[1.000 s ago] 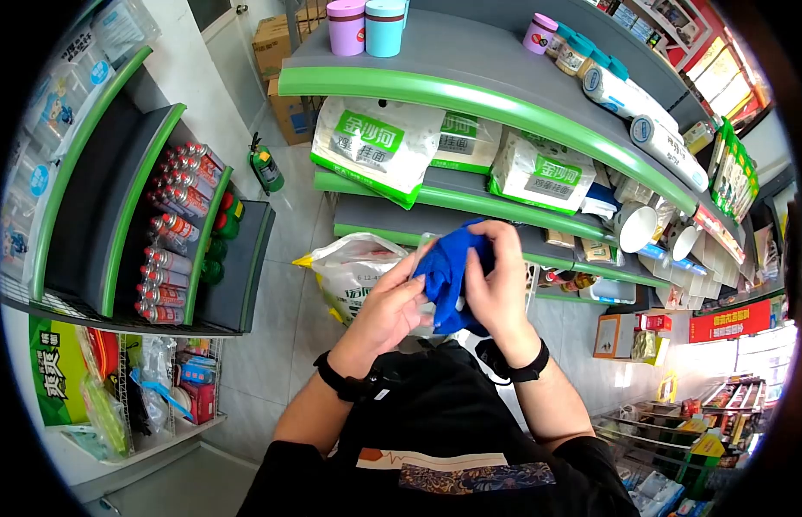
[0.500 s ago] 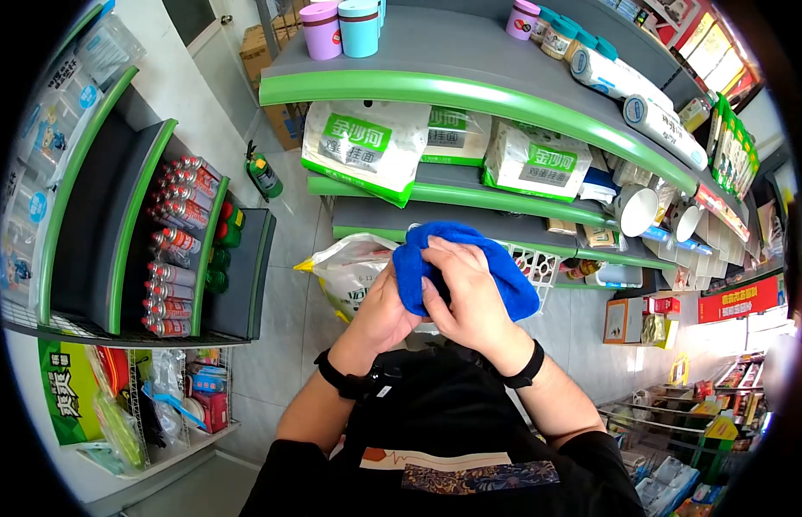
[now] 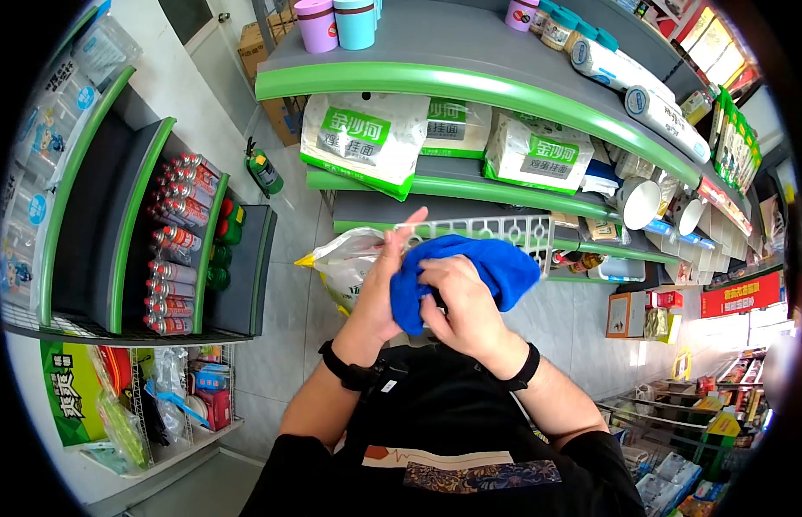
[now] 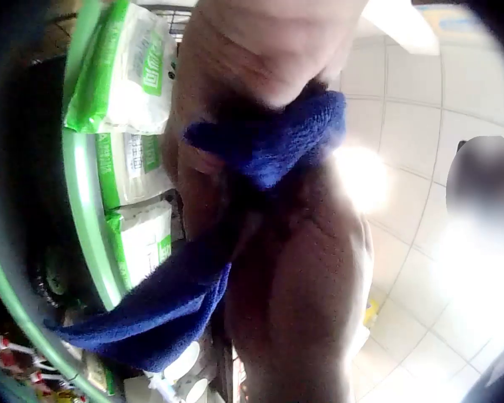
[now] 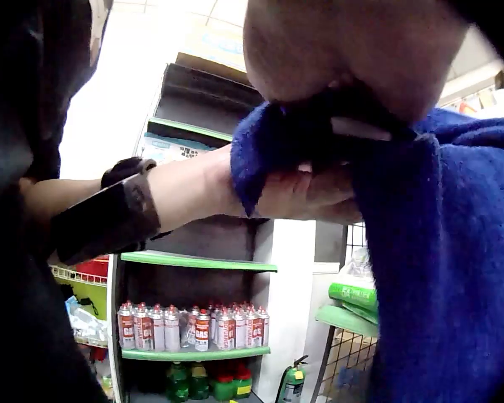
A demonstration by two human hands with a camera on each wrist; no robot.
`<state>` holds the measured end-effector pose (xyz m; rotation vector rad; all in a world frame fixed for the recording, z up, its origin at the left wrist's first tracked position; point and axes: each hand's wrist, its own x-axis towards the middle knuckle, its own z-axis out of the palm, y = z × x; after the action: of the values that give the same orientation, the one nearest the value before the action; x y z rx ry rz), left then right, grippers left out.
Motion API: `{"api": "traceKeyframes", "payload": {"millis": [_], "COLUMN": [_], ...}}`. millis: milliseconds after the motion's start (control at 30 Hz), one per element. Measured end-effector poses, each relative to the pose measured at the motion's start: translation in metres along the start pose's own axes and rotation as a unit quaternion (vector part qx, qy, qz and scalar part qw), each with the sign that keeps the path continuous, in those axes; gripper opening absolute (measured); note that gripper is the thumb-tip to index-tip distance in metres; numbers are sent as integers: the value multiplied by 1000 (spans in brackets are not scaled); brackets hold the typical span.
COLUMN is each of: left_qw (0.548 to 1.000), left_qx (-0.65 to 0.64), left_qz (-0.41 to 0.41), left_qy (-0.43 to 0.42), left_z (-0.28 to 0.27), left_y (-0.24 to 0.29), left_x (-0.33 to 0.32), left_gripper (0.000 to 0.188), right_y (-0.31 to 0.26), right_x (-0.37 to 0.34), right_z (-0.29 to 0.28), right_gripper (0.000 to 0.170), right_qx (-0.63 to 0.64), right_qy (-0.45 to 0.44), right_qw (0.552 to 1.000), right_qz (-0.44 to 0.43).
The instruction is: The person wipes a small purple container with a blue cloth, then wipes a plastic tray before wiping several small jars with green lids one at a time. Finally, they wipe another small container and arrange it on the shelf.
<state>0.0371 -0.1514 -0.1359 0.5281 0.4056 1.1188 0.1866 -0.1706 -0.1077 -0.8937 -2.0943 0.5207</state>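
A blue cloth (image 3: 502, 269) is bunched between my two hands in the head view. My right hand (image 3: 466, 308) grips it from above with bent fingers. Against the cloth's left side stands my left hand (image 3: 377, 297), its fingers pointing up and away. The left wrist view shows a fold of the cloth (image 4: 273, 147) tucked between the hands and a loose end hanging beside them. A broad flap of cloth (image 5: 454, 252) drops from my right hand in the right wrist view. Just beyond the cloth is a white plastic lattice (image 3: 496, 228), partly covered by it.
A white bag (image 3: 336, 267) stands on the floor behind my left hand. Ahead, a green-edged shelf (image 3: 349, 82) holds noodle packs (image 3: 362, 138), with bowls (image 3: 639, 204) further right. Gas cans (image 3: 172, 276) line the left shelf, near a fire extinguisher (image 3: 263, 171).
The cloth went from a tight bundle to a wider spread towards the right. My left fingers have straightened upward. More of the white lattice now shows above the cloth.
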Motion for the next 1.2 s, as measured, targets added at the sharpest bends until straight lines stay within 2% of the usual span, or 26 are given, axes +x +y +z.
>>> {"api": "traceKeyframes", "payload": {"millis": [33, 100, 200, 233, 333, 467, 600, 800, 967, 1067, 1200], "left_qw": [999, 996, 993, 993, 994, 996, 997, 994, 993, 988, 990], "left_qx": [25, 47, 73, 73, 69, 49, 33, 44, 35, 75, 63], "left_qz": [4, 35, 67, 73, 71, 60, 38, 38, 60, 92, 68], "left_qy": [42, 61, 71, 61, 40, 32, 60, 91, 98, 98, 102], "left_z": [6, 12, 14, 16, 14, 19, 14, 9, 16, 19, 15], "left_y": [6, 18, 15, 13, 11, 14, 16, 15, 12, 11, 8], "left_x": [0, 3, 7, 8, 10, 12, 10, 8, 7, 9, 9], "left_gripper": [73, 73, 74, 75, 74, 71, 68, 64, 65, 67, 68], "right_y": [0, 0, -1, -7, -3, -2, -2, 3, 6, 0, -4], "right_x": [-5, -11, -6, -2, -5, -2, 5, 1, 5, 4, -4], "right_z": [0, 1, -1, -5, 6, 5, -5, -16, -19, -9, 0], "right_gripper": [32, 31, 32, 34, 34, 33, 30, 34, 37, 37, 33], "right_qx": [-3, -9, -68, -111, -86, -31, -17, -60, -150, -121, -83], "right_qy": [-1, -5, 85, 25, 6, -1, -63, -102, -16, -17, -40], "right_qw": [1000, 999, 994, 993, 995, 999, 997, 988, 988, 990, 993], "right_qz": [-12, -39, 6, -6, -52, -43, -31, -102, -41, -63, -76]}}
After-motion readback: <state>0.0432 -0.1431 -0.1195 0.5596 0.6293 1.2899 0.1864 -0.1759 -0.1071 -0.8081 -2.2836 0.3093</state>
